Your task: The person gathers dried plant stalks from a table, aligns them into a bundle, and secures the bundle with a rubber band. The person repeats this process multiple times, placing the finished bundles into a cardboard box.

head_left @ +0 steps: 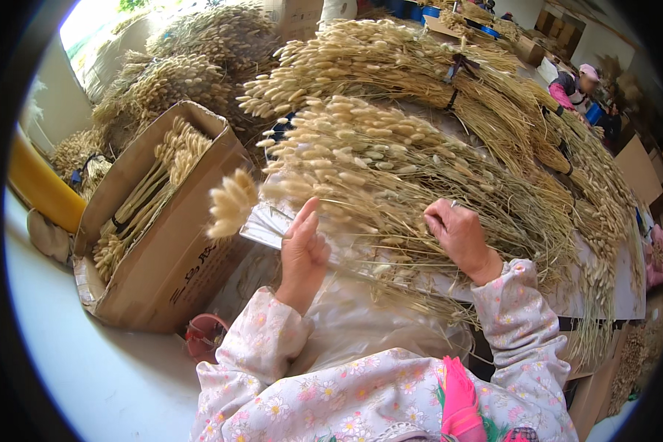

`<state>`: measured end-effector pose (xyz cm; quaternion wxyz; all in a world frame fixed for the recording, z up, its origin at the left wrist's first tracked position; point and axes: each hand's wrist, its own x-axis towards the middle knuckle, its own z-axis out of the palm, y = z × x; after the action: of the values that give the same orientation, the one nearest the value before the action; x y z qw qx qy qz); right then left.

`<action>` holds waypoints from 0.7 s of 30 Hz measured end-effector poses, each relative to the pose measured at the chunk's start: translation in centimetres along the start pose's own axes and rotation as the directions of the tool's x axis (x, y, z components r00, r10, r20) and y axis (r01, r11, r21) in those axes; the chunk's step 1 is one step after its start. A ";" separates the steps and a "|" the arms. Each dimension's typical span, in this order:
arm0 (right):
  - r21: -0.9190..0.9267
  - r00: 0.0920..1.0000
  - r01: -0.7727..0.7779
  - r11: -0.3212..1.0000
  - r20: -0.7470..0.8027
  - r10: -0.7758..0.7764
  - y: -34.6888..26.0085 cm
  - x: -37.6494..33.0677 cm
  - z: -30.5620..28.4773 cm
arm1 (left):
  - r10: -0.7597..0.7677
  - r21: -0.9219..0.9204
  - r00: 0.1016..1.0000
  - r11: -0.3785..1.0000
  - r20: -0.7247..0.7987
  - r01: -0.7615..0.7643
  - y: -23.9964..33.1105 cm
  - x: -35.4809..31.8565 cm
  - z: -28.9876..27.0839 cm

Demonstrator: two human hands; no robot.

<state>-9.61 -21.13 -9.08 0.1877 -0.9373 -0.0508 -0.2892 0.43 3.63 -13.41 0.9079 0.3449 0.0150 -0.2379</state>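
My left hand [304,250] is closed, thumb up, around a small bunch of dried bunny tail grass [233,202]. Its fluffy tan heads point left and are slightly blurred. A white flat strip [267,224] shows between those heads and my fist. Over the stems of a big loose pile of bunny tail grass [390,158], my right hand [458,234] is pinched shut, a ring on one finger. What lies between those fingertips is too small to make out. The pile's heads lie to the left and its thin stems run right.
At left stands a tall cardboard box [173,254] holding tied bunches, with a pink bucket [205,335] below it. Tied sheaves [390,62] lie across the table's far side. More grass heaps [177,85] rise behind the box. Another person [578,88] works at far right.
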 end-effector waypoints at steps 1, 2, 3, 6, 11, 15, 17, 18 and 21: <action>-0.023 0.999 0.026 0.999 0.022 -0.025 -0.4 -0.4 0.2 | 0.000 0.014 1.000 1.000 0.021 -0.001 0.0 0.0 0.3; -0.040 0.998 0.041 0.998 0.046 -0.039 -0.7 -0.7 0.3 | -0.001 0.029 0.999 1.000 0.044 0.000 0.0 0.0 0.5; -0.102 0.994 0.052 0.993 0.104 -0.041 -0.9 -0.9 0.3 | 0.011 0.027 0.999 1.000 0.039 -0.012 0.1 0.0 0.8; -0.164 0.969 -0.042 0.986 0.235 0.080 -1.7 -0.7 0.6 | 0.022 -0.058 1.000 0.998 0.002 -0.022 0.7 -0.3 1.0; -0.089 0.977 0.210 0.974 0.069 -0.204 -4.9 1.6 2.7 | 0.024 -0.038 0.995 0.999 0.099 -0.020 0.8 -1.6 1.3; -0.139 0.943 0.318 0.938 0.148 -0.298 -6.6 3.0 3.9 | 0.052 -0.094 0.991 0.995 0.122 -0.040 1.3 -2.0 0.9; -0.176 0.931 0.348 0.921 0.184 -0.316 -6.2 2.9 3.4 | 0.061 -0.108 0.995 0.993 0.080 -0.052 1.9 -1.8 0.5; -0.206 0.931 0.348 0.914 0.189 -0.312 -5.7 2.7 2.9 | 0.071 -0.132 0.996 0.989 0.055 -0.063 2.0 -1.7 0.2; -0.289 0.935 0.321 0.902 0.247 -0.254 -3.7 1.5 0.7 | 0.073 -0.119 0.996 0.991 0.053 -0.067 2.3 -1.2 -0.2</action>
<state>-8.77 -17.49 -7.56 -0.0201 -0.9619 -0.1597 -0.2210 0.40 5.72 -11.92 0.9343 0.2846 -0.0090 -0.2143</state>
